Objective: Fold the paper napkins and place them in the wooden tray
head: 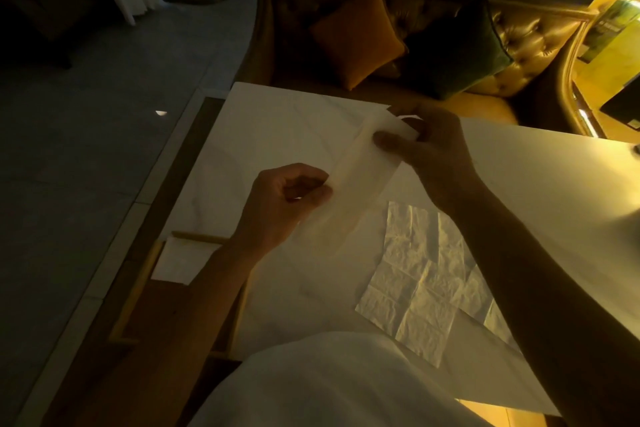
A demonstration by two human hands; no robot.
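- Leftmost, the wooden tray [133, 302] sits at the table [277, 121] edge with a folded napkin [180, 262] inside.
- Next, the left hand [282, 206] pinches the near end of a held napkin [356, 170].
- Further right, the right hand [427, 149] grips its far end, above the table.
- Rightmost, an unfolded napkin [426, 284] lies flat.

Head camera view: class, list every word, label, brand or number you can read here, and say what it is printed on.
None can be read.
Green printed card at the far right: it carries markings, too blurred to read.
Held napkin, unfolded napkin on the table, and wooden tray: no print visible.
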